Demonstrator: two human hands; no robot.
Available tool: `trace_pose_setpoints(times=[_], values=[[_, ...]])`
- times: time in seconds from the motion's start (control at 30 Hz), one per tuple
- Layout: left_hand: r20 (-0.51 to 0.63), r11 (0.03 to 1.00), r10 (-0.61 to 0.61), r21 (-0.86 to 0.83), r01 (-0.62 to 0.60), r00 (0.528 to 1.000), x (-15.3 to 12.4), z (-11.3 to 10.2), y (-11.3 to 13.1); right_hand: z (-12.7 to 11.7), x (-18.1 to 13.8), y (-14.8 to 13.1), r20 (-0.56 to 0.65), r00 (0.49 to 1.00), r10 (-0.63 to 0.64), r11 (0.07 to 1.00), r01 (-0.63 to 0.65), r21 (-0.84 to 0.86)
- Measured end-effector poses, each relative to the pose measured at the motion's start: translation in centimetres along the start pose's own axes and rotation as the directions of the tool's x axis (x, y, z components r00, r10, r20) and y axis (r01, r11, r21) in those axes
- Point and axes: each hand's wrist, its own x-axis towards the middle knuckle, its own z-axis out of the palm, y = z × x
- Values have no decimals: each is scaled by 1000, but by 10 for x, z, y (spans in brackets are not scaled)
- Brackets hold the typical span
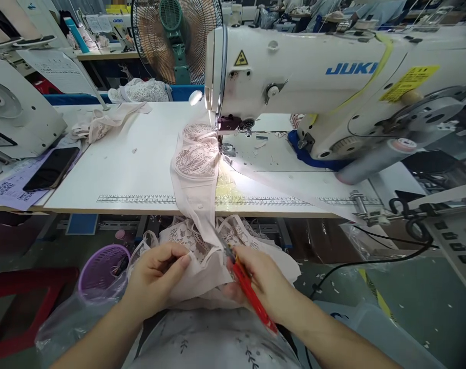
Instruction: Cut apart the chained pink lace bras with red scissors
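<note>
My left hand [160, 274] pinches the edge of a pale lace bra [198, 161] that hangs over the table's front edge. In my right hand [256, 279] are red-handled scissors [252, 294], their blades at the fabric strip between my hands. More white lace pieces [233, 236] are bunched on my lap below. The bra's upper part lies on the table beside the presser foot of the sewing machine [294, 72]. A pale elastic band [279, 187] runs from the needle area to the right.
A purple basket [102, 269] and a red stool [29, 292] stand at the lower left. A phone [51, 168] lies on papers at the table's left. Behind the table [141, 154] is a fan [177, 41]. A metal tape guide [359, 205] juts out on the right.
</note>
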Motion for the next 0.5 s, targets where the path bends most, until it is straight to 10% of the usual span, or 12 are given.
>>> trace_pose_setpoints(times=[0.27, 0.5], values=[[149, 988, 62, -152, -39, 987, -13, 16, -6, 5, 14, -21, 25, 996, -84, 982, 78, 171], [371, 794, 249, 451, -408, 895, -7, -2, -10, -26, -11, -12, -133, 983, -125, 989, 134, 67]])
